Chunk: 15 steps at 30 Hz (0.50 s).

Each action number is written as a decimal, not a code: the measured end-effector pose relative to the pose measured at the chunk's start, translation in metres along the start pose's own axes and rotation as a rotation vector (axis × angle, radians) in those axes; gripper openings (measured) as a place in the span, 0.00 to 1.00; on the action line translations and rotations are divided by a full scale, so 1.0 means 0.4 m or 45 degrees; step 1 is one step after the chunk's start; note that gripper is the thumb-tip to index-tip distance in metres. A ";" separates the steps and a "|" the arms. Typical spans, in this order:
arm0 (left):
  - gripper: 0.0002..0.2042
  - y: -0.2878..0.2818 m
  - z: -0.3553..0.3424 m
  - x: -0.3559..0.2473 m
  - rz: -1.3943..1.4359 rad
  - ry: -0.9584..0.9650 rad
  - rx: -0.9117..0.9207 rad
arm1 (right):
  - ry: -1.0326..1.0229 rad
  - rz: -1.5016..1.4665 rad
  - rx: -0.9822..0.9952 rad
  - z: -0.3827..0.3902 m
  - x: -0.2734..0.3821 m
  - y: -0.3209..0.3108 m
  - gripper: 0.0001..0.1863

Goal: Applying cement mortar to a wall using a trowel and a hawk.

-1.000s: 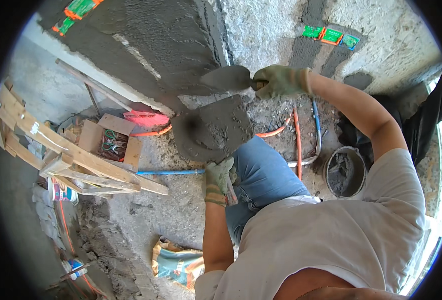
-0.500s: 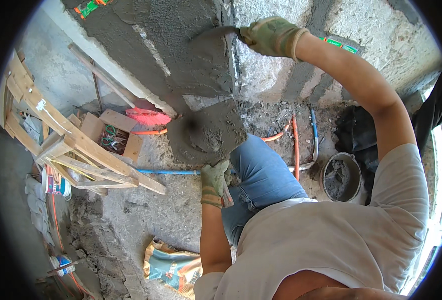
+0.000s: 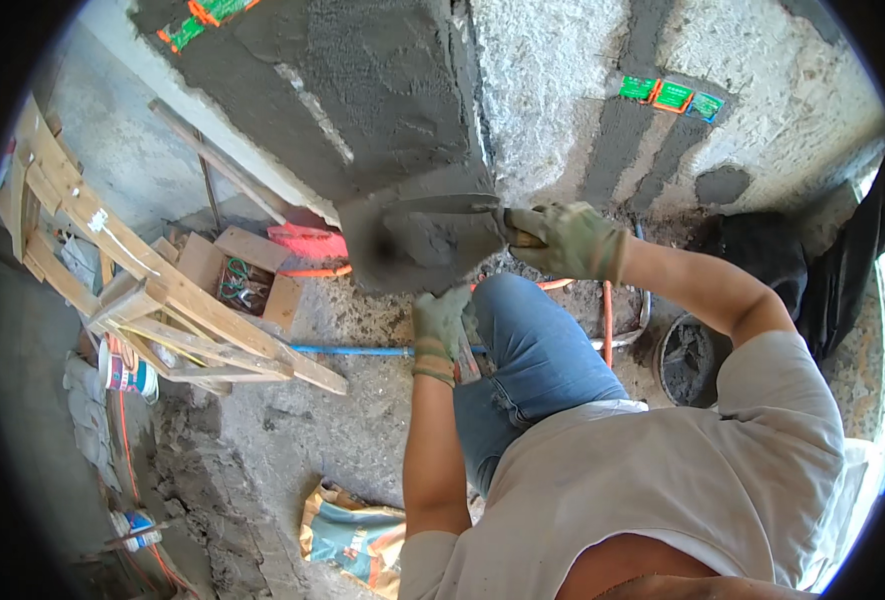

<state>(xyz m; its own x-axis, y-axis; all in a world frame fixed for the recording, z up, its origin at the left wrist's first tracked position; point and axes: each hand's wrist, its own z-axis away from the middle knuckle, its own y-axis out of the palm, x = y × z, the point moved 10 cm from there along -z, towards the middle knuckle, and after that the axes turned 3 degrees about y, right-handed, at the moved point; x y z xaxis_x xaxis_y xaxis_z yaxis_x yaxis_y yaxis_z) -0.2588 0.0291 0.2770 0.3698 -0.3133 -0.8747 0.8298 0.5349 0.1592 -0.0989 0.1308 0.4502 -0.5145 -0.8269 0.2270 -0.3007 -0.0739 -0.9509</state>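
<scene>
My gloved left hand grips the handle under a square mortar board, which carries wet grey mortar. My gloved right hand is closed on the handle of a pointed trowel, whose blade lies low over the board at the mortar. Ahead is a wall face with dark wet plaster. Beside it on the right is a rough pale wall with grey mortar strips and small green electrical boxes.
A wooden trestle stands left, near an open cardboard box and red broom. Blue and orange pipes run along the rubble-strewn floor. A mortar bucket and black sheeting are right; a bag lies below.
My right hand with the trowel rose to the dark plastered wall, then came down to the board. My left hand and the board moved slightly up.
</scene>
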 end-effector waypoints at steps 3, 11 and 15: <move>0.07 0.001 -0.013 -0.085 0.043 0.032 -0.057 | -0.295 0.024 -0.072 0.035 0.049 -0.045 0.16; 0.10 0.096 0.054 -0.050 -0.667 0.837 -0.214 | -0.231 0.194 -0.430 -0.027 0.034 -0.114 0.16; 0.09 0.081 -0.032 0.039 -0.209 0.212 0.046 | 0.221 -0.696 0.119 0.003 -0.023 0.038 0.13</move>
<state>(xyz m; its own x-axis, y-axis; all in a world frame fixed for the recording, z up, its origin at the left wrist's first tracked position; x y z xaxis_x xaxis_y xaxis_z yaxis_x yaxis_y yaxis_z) -0.2314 0.0517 0.2628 0.1574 -0.2584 -0.9531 0.8885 0.4583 0.0225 -0.0976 0.1366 0.4335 -0.4310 -0.5521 0.7138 -0.4912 -0.5200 -0.6988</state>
